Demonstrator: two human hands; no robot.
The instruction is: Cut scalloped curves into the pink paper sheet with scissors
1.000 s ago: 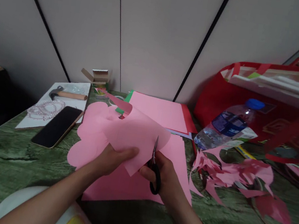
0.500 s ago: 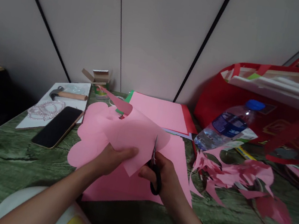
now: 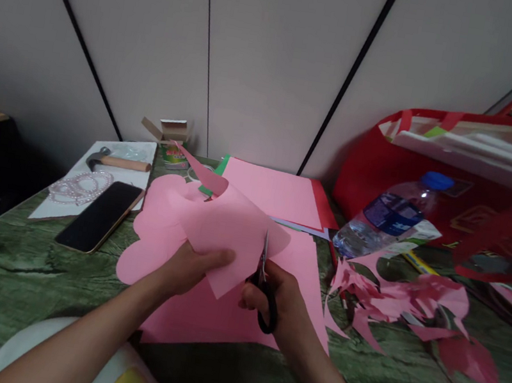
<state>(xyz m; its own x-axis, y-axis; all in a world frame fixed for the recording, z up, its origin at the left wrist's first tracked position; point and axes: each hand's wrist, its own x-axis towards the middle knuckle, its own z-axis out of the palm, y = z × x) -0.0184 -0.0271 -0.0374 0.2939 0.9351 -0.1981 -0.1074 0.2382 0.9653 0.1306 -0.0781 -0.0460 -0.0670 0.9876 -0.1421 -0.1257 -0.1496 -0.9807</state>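
My left hand [image 3: 193, 267] pinches a pink paper sheet [image 3: 225, 232], its thumb lying on top and its fingers hidden underneath. In my right hand [image 3: 281, 296] is a pair of scissors [image 3: 270, 310] with black handles, its blades pointing away from me at the right part of that sheet. A curved, partly cut strip [image 3: 201, 171] curls up from the sheet's far edge. Beneath lie more pink sheets [image 3: 196, 324], and scalloped pink paper shapes [image 3: 143, 258] rest to the left.
Pink scraps [image 3: 404, 299] litter the right side by a tilted water bottle [image 3: 389, 212] and a red bag [image 3: 368, 157]. To the left are a phone [image 3: 100, 217], a hammer [image 3: 119, 162] and a bead string [image 3: 79, 186]. Behind sit a small open box [image 3: 174, 146] and stacked coloured paper [image 3: 275, 191].
The held sheet's near corner has shifted slightly left, and the scissors have moved slightly left with it. Both hands keep their hold.
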